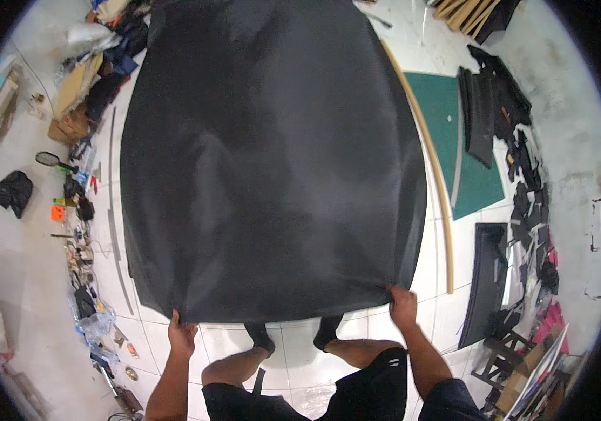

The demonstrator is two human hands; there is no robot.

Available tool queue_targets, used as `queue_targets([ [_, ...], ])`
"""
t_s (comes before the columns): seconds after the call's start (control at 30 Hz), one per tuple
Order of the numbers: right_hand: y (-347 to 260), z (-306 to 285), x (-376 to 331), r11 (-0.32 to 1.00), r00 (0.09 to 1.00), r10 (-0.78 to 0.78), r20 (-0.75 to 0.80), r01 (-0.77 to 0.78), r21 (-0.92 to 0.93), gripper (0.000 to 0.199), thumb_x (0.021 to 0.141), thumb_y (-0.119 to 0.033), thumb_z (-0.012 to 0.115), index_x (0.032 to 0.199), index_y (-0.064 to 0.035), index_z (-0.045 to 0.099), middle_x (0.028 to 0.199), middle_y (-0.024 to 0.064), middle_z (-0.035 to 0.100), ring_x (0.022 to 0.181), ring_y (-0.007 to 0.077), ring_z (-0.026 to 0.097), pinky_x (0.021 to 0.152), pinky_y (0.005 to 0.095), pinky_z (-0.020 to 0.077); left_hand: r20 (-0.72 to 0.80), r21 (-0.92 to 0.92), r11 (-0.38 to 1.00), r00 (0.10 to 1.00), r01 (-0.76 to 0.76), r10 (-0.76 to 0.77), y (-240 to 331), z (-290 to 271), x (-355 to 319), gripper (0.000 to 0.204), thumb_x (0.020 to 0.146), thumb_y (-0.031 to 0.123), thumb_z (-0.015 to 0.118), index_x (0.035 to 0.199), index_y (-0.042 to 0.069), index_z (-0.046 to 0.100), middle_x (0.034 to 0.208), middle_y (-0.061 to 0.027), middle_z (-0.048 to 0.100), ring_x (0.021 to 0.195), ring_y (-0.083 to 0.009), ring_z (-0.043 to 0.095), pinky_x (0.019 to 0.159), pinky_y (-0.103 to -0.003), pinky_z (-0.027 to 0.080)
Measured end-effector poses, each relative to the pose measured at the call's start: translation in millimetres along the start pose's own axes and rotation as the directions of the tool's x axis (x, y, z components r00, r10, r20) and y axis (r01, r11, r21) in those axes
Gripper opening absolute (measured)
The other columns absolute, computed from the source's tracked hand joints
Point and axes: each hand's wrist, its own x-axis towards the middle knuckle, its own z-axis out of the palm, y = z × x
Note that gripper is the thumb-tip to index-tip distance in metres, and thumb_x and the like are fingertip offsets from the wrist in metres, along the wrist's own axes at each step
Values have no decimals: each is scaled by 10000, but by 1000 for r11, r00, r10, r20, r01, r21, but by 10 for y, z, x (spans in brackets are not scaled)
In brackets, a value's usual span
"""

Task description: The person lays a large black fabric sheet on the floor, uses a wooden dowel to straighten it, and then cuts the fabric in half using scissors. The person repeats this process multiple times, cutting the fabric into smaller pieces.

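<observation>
A large sheet of black material [279, 182] stretches away from me across the tiled floor, with soft creases running along it. Its near edge is raised at both corners. My left hand [183, 335] pinches the near edge at the left corner, thumb on top. At the right corner my right hand [403, 309] grips the same edge, bunching the material into small folds. The fingers underneath are hidden by the sheet. My feet in dark socks stand just under the near edge, partly covered by it.
Right of the sheet lie a long wooden strip [437, 161], a green mat [479, 189] and black panels [484, 281]. Black scraps and a dark wooden frame [500, 365] line the right wall. Clutter with a cardboard box [69, 130] runs along the left wall, near a thin grey strip [115, 238].
</observation>
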Motion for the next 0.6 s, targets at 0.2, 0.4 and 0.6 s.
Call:
queue_targets([
  [0.2,361,1516,1208,988,906,-150,-396,121,-98,494,684,66,596,1164,-50,573,1196,138,610,1117,309,567,893,432,417,158,92,991,981,97,-111,-1001,170,1891,412,922,507,585,1126,149,575,969,-23,632,829,-198,600,661,-309,423],
  [0.4,466,1815,1885,992,844,-68,-531,114,54,529,661,80,562,1176,-40,554,1314,183,535,1253,357,485,1067,455,379,372,118,993,928,-23,-22,-1477,329,2900,467,918,514,584,1100,84,591,947,-64,632,883,-208,622,758,-340,468],
  [0.6,778,1753,2072,976,777,-79,-625,187,109,423,693,41,485,1103,-11,577,1455,227,383,1364,439,331,1135,517,283,254,-28,998,965,-60,65,-1473,317,3244,533,893,512,618,1147,49,550,940,-114,633,812,-229,647,703,-327,535],
])
